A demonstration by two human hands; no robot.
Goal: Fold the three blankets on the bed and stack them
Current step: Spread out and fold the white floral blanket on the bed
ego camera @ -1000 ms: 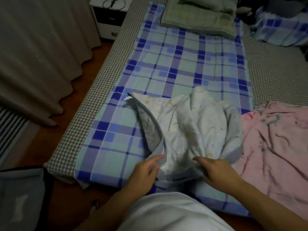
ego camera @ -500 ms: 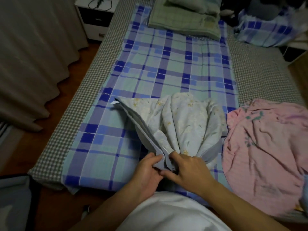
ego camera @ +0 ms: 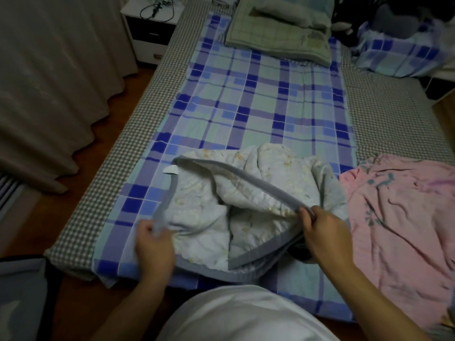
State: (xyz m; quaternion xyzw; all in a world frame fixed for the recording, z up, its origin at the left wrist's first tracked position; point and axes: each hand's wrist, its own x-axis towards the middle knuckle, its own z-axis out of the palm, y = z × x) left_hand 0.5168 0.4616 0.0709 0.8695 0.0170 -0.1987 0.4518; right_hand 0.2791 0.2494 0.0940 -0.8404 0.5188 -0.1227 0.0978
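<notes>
Pink blanket (ego camera: 403, 217) cut off right

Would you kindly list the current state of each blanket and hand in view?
white floral blanket: unfolded, bunched, grey edge held up
pink blanket: crumpled, unfolded
green blanket: folded, by the pillow
left hand: grips the grey edge
right hand: pinches the grey edge

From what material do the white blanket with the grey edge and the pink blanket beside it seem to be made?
White floral blanket with grey binding: probably quilted cotton with thin padding; it looks puffy, matte, with stitched lines. Both hands pinch its grey binding, the left hand and the right hand. Crumpled pink blanket: seemingly thin woven cotton or similar; sharp fine creases, no sheen. The dim light leaves both uncertain.
</notes>
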